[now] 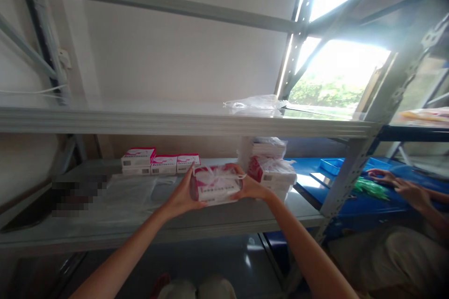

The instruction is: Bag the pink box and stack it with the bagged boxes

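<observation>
Between my two hands is a white and pink box (pixel 217 186) in clear plastic wrap, its knotted bag ends lying on top. My left hand (pixel 184 192) grips its left end, thumb along the lower front. At the right end my right hand (pixel 247 184) is closed around the corner. The box is held above the lower shelf (pixel 196 224). Just right of my right hand stands a stack of plastic-wrapped boxes (pixel 273 170). Behind and to the left sit several similar boxes (pixel 164 163) without visible wrap.
Clear plastic bags (pixel 131 191) lie flat on the lower shelf's left side. A crumpled clear bag (pixel 257 103) rests on the upper shelf (pixel 157 124). Beyond the metal upright (pixel 354 168), another person's hands (pixel 403 184) are by green material (pixel 372 188) on a blue table (pixel 305 164).
</observation>
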`<act>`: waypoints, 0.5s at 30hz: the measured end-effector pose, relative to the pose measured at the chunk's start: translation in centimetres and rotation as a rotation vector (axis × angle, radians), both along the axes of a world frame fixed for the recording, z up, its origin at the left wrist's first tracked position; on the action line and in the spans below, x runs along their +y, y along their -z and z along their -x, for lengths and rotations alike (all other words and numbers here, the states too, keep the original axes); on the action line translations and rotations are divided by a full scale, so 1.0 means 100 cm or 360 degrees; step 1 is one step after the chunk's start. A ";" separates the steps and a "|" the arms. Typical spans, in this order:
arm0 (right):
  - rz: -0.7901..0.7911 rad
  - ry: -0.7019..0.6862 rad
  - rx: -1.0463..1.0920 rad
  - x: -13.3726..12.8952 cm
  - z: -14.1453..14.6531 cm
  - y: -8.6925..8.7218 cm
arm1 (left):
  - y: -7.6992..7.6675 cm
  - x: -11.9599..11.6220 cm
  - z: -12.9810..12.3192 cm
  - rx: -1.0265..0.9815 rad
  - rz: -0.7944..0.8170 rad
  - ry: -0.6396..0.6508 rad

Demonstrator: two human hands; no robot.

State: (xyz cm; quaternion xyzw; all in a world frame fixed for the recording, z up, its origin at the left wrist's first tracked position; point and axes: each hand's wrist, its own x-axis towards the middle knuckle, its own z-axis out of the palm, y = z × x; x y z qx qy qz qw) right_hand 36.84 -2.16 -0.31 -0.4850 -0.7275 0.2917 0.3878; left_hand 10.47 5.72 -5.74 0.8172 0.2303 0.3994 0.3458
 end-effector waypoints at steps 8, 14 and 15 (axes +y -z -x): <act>-0.0021 0.0335 0.0072 -0.053 -0.132 -0.083 | -0.081 0.008 -0.165 -0.0479 0.0074 0.0460; 0.0063 0.0621 0.0304 -0.063 -0.196 -0.064 | -0.062 0.022 -0.256 -0.0696 0.0188 0.0776; 0.0062 0.0606 0.0347 -0.060 -0.203 -0.054 | -0.054 0.023 -0.263 -0.0691 0.0202 0.0781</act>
